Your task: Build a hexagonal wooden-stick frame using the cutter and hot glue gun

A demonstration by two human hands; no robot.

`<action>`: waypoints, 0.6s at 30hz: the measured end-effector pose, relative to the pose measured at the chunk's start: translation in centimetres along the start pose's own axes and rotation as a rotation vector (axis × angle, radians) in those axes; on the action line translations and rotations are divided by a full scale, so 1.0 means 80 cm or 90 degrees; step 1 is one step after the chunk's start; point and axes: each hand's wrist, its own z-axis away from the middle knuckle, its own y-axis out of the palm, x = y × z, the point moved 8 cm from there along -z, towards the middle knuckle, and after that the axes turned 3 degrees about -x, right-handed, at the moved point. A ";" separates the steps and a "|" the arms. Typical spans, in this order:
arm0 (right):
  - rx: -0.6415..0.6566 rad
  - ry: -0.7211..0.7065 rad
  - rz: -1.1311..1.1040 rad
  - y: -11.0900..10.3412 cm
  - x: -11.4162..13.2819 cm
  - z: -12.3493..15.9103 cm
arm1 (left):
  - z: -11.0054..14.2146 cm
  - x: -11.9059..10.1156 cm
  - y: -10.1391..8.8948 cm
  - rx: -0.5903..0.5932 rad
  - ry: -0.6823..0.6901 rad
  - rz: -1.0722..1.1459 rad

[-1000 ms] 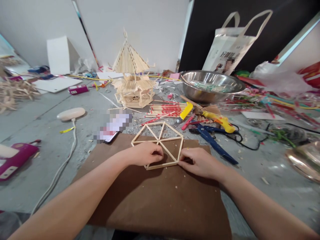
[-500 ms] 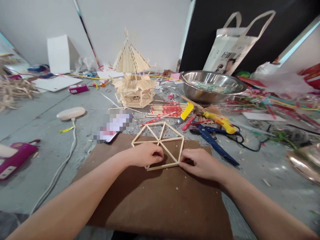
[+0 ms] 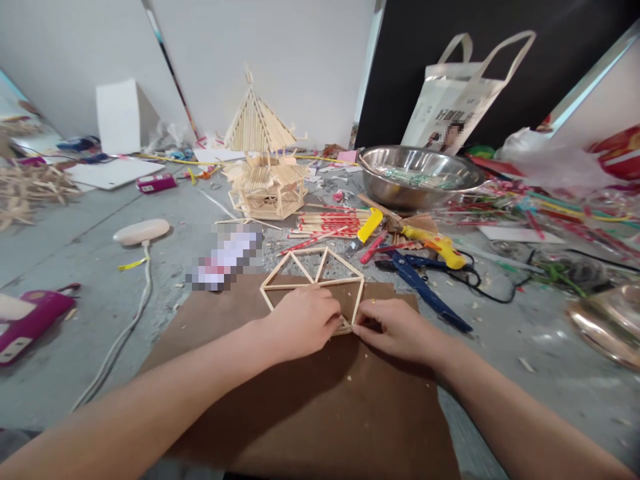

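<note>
A hexagonal frame of thin wooden sticks [image 3: 289, 285], with spokes meeting at its middle, lies on the brown board [image 3: 300, 407]. My left hand [image 3: 307, 319] reaches across the frame and covers its lower part. Its fingers are pinched on the near edge stick close to the lower right corner. At that same corner my right hand [image 3: 393, 325] closes thumb and forefinger on the frame from the right. The two sets of fingertips are almost side by side. Behind the frame stands a small pavilion model [image 3: 265, 153] built from similar sticks.
Red-and-white wrapped sticks [image 3: 330, 223] lie behind the frame. A yellow-handled tool [image 3: 435, 245] and blue pliers [image 3: 433, 297] are to the right. Farther back are a steel bowl [image 3: 420, 180] and a tote bag [image 3: 453, 107]. A phone [image 3: 227, 257] and a white cabled device [image 3: 141, 231] lie left.
My left hand has slid right along the frame's near edge, from its middle to the lower right corner. My right hand stays at that corner. The view has shifted slightly.
</note>
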 end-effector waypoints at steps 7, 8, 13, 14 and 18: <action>-0.058 0.009 0.001 -0.012 -0.005 0.002 | -0.013 -0.007 0.015 -0.021 0.022 -0.102; -0.064 0.010 -0.003 -0.014 -0.006 0.002 | -0.015 -0.006 0.016 -0.028 0.019 -0.099; -0.095 0.020 -0.017 -0.022 -0.013 0.004 | -0.025 -0.004 0.016 -0.043 0.008 -0.094; -0.104 0.022 -0.013 -0.025 -0.015 0.004 | -0.027 -0.005 0.015 -0.043 0.006 -0.098; -0.151 0.019 0.005 -0.033 -0.019 0.005 | -0.036 -0.008 0.007 -0.031 -0.010 -0.116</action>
